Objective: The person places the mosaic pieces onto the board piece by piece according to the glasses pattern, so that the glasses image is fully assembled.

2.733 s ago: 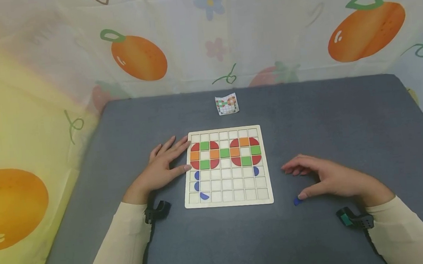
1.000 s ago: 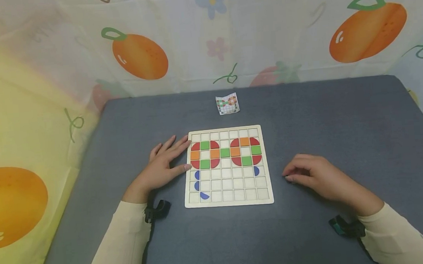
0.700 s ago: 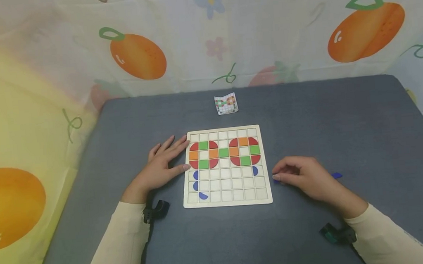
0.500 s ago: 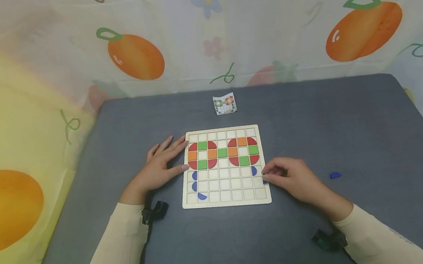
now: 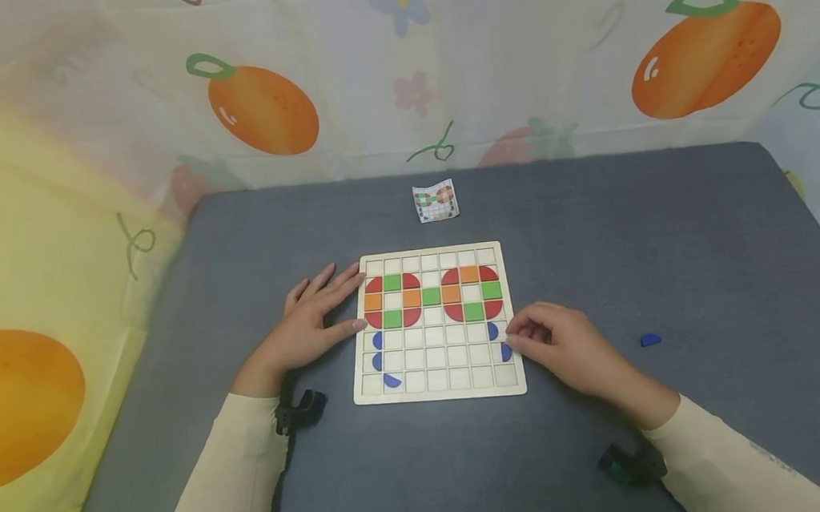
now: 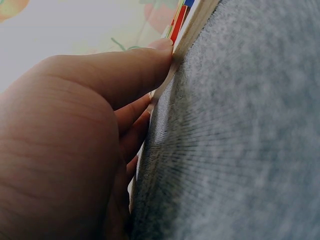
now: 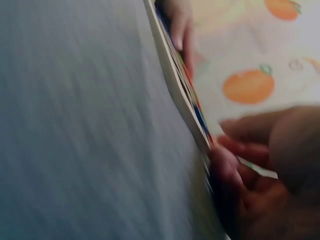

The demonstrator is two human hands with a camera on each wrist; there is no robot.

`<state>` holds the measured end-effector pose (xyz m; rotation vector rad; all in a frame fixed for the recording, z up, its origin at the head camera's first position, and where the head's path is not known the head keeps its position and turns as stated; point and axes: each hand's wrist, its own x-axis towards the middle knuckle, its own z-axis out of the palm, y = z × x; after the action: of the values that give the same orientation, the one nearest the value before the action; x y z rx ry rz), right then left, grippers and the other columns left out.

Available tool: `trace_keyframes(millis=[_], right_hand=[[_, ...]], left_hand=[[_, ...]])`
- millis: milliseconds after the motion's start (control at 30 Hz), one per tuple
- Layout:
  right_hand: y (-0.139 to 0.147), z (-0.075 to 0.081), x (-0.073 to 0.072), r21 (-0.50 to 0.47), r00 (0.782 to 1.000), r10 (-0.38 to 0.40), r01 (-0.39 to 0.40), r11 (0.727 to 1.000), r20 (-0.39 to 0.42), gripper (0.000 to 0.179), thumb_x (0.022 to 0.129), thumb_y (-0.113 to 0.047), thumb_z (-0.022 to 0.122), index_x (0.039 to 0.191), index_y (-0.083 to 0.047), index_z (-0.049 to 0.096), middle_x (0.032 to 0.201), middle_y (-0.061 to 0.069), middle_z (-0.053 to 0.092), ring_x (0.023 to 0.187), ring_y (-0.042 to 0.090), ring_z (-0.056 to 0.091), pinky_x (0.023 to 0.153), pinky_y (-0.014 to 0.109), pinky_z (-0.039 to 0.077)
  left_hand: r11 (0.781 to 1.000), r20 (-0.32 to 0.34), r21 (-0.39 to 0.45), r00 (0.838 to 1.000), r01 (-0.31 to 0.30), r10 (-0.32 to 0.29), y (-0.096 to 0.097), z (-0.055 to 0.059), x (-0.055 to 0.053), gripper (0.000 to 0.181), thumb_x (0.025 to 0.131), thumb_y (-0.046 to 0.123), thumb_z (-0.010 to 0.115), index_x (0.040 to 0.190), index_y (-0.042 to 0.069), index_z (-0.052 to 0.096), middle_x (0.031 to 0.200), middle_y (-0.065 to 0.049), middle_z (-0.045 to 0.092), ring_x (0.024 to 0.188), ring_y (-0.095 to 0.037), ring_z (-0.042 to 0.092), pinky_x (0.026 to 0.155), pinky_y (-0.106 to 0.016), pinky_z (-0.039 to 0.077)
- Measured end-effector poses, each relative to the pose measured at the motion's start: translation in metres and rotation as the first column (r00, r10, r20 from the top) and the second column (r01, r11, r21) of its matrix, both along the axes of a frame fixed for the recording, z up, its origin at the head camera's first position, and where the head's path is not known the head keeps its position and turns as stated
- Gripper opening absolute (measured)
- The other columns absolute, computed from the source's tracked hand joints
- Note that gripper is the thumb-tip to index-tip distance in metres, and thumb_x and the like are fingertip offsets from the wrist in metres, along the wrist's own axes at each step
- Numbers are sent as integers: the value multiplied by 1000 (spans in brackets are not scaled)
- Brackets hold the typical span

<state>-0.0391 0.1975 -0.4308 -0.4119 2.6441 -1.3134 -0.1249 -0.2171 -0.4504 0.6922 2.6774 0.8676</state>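
Note:
A wooden grid board (image 5: 427, 381) lies on the grey table, bearing red, green, orange and blue flat pieces. My left hand (image 5: 312, 328) rests at its left side, fingers spread and thumb tip on the edge; the left wrist view shows that thumb (image 6: 135, 70) against the rim. At the right edge is my right hand (image 5: 562, 348), thumb and fingertips bent, just beside a blue half-circle piece (image 5: 507, 352) lying in a right-column cell. In the blurred right wrist view a gap shows between the fingertips (image 7: 222, 157) and the digit above. Another blue half-circle (image 5: 650, 340) lies right of that hand.
A small printed pattern card (image 5: 436, 201) lies behind the board. The grey cloth-covered table (image 5: 632, 230) reaches back to a fruit-patterned curtain (image 5: 360, 75). Each wrist wears a black camera mount, such as the left one (image 5: 299, 410).
My right hand picked up a blue half-circle from the table, moved left and set it on the board's right column. Another half-circle came into view behind that hand. The left hand stayed put.

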Motion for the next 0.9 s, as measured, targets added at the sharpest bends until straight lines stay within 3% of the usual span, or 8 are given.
trace_keyframes(millis=[333, 667, 767, 900], right_hand=[[4, 1, 3, 84, 994, 109, -106, 991, -32, 15, 95, -9, 85, 98, -21, 77, 90, -13, 58, 77, 10, 54, 68, 30, 47], [-10, -3, 9, 105, 994, 78, -69, 992, -76, 16, 94, -12, 87, 98, -22, 75, 88, -13, 54, 75, 9, 51, 67, 31, 45], [-7, -4, 8, 55, 995, 77, -74, 996, -60, 13, 95, -14, 86, 100, -21, 76, 88, -12, 56, 75, 11, 53, 67, 30, 46], [5, 0, 4, -126, 996, 79, -74, 989, 32, 8, 103, -17, 79, 110, -15, 78, 96, -4, 65, 83, 18, 60, 72, 29, 50]], left_hand=[[1000, -1, -7, 1000, -4, 4, 1, 0, 0, 82, 101, 42, 78, 172, 24, 39, 178, 9, 27, 166, -27, 5, 125, -61, -4], [1000, -6, -8, 1000, -3, 3, -1, 1, 1, 82, 101, 41, 78, 171, 22, 40, 177, 7, 27, 166, -28, 5, 125, -62, -4], [1000, -3, -3, 1000, -3, 3, -2, 1, 1, 82, 101, 42, 78, 172, 23, 40, 178, 8, 27, 166, -28, 5, 125, -62, -4], [1000, -7, 1, 1000, 3, -3, -1, -1, 0, 82, 102, 44, 78, 172, 24, 39, 178, 9, 27, 166, -28, 5, 125, -62, -4]])
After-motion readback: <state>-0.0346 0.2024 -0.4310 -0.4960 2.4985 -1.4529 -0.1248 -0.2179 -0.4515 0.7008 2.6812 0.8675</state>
